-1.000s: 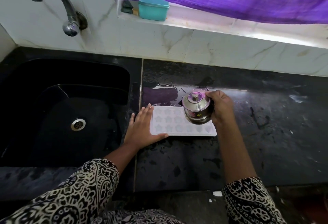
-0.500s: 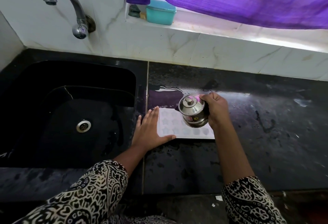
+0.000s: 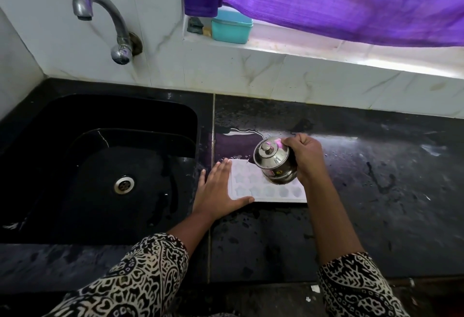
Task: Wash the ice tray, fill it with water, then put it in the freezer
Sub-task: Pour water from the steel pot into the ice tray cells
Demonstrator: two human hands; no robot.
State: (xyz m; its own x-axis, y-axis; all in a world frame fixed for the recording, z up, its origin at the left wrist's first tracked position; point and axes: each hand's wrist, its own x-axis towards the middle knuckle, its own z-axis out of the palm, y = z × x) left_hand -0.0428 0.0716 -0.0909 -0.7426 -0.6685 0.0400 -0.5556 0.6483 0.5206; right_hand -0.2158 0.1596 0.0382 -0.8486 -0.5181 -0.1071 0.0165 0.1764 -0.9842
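A white ice tray point(image 3: 253, 188) with star-shaped cells lies flat on the black counter, just right of the sink. My left hand point(image 3: 217, 191) rests flat on the counter with fingers spread, its thumb along the tray's near left corner. My right hand point(image 3: 305, 157) grips a small shiny steel pot point(image 3: 275, 161) with a knobbed lid, tilted to the left above the tray's far right part. The pot hides part of the tray. No stream of water is visible from the pot.
A black sink point(image 3: 62, 146) with a steel drain point(image 3: 123, 185) lies to the left, under a wall tap point(image 3: 110, 20). The counter point(image 3: 376, 178) is wet, with a puddle behind the tray. A teal box point(image 3: 231, 28) sits on the window ledge under a purple curtain point(image 3: 339, 0).
The pot has shifted slightly to the left over the tray. My left hand stays by the tray's left edge. The view has drifted, so everything sits further right in frame.
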